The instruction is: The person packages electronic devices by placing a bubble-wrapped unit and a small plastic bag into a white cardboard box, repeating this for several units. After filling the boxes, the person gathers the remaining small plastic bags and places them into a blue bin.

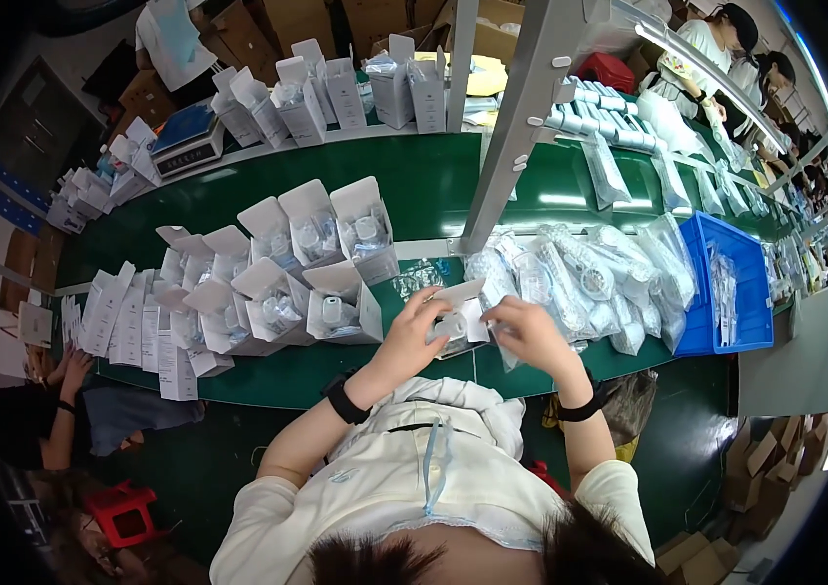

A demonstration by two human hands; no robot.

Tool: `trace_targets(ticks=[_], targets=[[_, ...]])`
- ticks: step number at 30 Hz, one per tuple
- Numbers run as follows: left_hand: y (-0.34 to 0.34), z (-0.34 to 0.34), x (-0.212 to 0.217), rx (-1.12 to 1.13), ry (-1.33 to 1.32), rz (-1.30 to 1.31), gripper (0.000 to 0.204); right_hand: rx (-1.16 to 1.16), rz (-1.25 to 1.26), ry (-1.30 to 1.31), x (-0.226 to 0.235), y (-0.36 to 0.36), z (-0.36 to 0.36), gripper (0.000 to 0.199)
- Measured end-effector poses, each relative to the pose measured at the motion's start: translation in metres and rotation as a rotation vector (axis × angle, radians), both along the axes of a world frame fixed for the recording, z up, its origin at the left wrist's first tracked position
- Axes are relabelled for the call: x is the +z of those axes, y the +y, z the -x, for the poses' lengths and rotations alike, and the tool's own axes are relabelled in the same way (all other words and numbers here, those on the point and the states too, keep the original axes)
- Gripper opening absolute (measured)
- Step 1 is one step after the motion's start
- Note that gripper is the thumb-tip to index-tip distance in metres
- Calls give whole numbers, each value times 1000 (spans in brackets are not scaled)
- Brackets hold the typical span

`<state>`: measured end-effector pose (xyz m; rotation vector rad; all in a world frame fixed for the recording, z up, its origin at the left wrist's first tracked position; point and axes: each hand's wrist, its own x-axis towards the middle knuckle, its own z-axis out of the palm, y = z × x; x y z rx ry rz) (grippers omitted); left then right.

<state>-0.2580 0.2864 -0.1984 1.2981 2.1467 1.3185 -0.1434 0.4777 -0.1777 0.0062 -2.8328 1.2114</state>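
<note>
In front of me, my left hand (412, 343) is wrapped round a small white carton (473, 322) with its top flap raised. A pale round-topped part (455, 327) shows inside the carton. My right hand (535, 337) is at the carton's right side, its fingers bent and pinched together; what they hold, if anything, is hidden. Small clear packets (423, 280) lie on the green table just beyond my left hand. To the right of the carton is a heap of clear bags (589, 278) with pale parts in them.
Several open white cartons (272, 312) with bagged parts stand at left, beside folded cartons (131, 317). A blue bin (726, 292) sits right of the bags. A metal post (516, 127) rises beyond my hands. A co-worker's hand (73, 369) is at far left.
</note>
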Motion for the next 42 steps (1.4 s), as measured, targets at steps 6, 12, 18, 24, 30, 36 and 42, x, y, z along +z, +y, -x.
trace_targets(ticks=[6,12,18,24,30,36,42], targets=[[-10,14,-3,-16,49,-4,33,273,-343,-41,7,-21,24,31],[-23,34,11,-103,70,92,26,628,-508,-45,11,-38,34,28],[-23,39,9,-117,128,56,28,549,-597,87,-7,-41,44,28],[-30,35,6,-196,200,62,31,345,-276,110,-20,-14,22,23],[-28,26,4,-160,148,64,31,-216,160,184,-17,-24,-8,19],[-22,13,-8,-55,202,84,33,-694,499,657,18,-89,14,29],[-21,10,-16,45,194,52,23,-668,68,587,-20,-99,30,38]])
